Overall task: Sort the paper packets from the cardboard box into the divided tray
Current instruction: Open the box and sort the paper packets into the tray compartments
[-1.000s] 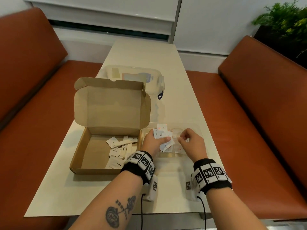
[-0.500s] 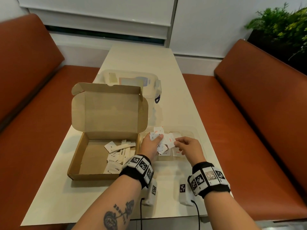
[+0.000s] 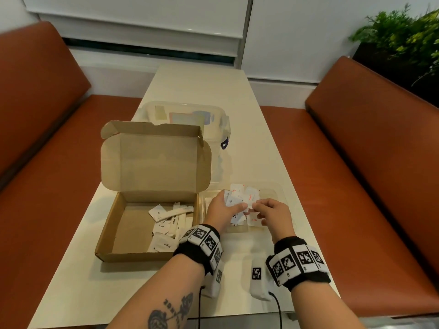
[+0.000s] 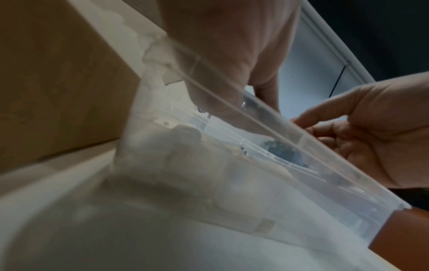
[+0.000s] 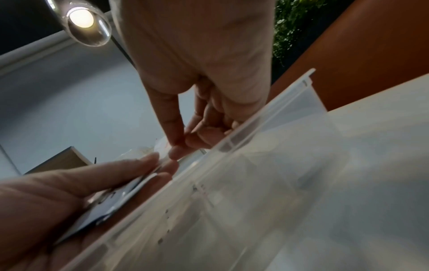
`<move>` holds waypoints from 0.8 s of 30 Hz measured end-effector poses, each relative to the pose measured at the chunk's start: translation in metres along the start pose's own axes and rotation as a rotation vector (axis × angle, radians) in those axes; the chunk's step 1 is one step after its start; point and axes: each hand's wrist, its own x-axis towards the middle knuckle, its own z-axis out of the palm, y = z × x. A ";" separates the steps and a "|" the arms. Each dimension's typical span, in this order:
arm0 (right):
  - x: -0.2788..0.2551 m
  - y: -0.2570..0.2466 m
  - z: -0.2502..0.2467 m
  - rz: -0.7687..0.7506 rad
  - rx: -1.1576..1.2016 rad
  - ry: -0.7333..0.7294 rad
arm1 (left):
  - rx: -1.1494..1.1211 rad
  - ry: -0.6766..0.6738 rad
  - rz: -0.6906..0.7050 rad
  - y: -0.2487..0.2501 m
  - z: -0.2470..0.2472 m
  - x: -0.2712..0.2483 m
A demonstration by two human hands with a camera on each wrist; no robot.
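Note:
The open cardboard box (image 3: 133,233) holds several white paper packets (image 3: 166,224) along its right side. Right of it stands the clear divided tray (image 3: 279,191), with a few packets inside. Over the tray my left hand (image 3: 234,205) grips a fanned bunch of packets (image 3: 240,194). My right hand (image 3: 255,206) pinches the edge of one packet (image 3: 251,198) in that fan. In the right wrist view its thumb and forefinger (image 5: 174,146) meet on a white packet just above the tray wall (image 5: 255,165), while the left hand (image 5: 69,192) clamps the bunch (image 5: 120,198).
A clear lidded plastic tub (image 3: 187,119) stands behind the cardboard box's raised lid (image 3: 154,160). The narrow cream table (image 3: 202,86) runs away between two orange benches (image 3: 380,162). A green plant (image 3: 403,36) is at the far right.
My right fingertips have come left onto the fan in the left hand and taken hold of one packet. Both hands stay over the tray.

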 end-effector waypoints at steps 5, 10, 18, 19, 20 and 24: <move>0.007 -0.007 -0.001 -0.052 -0.054 -0.057 | -0.015 -0.035 -0.015 -0.003 -0.002 0.001; 0.015 -0.020 -0.005 -0.156 -0.177 -0.141 | -0.039 -0.054 -0.023 -0.004 -0.001 0.002; 0.012 -0.013 -0.004 -0.120 -0.247 -0.131 | -0.156 0.052 -0.022 -0.006 -0.006 0.008; 0.012 -0.013 -0.004 -0.120 -0.250 -0.143 | -0.160 0.052 -0.022 -0.006 -0.006 0.008; 0.013 -0.014 -0.005 -0.121 -0.248 -0.155 | -0.168 0.051 -0.019 -0.006 -0.005 0.008; 0.017 -0.019 -0.020 -0.145 -0.258 -0.088 | -0.252 0.070 -0.028 -0.005 -0.005 0.008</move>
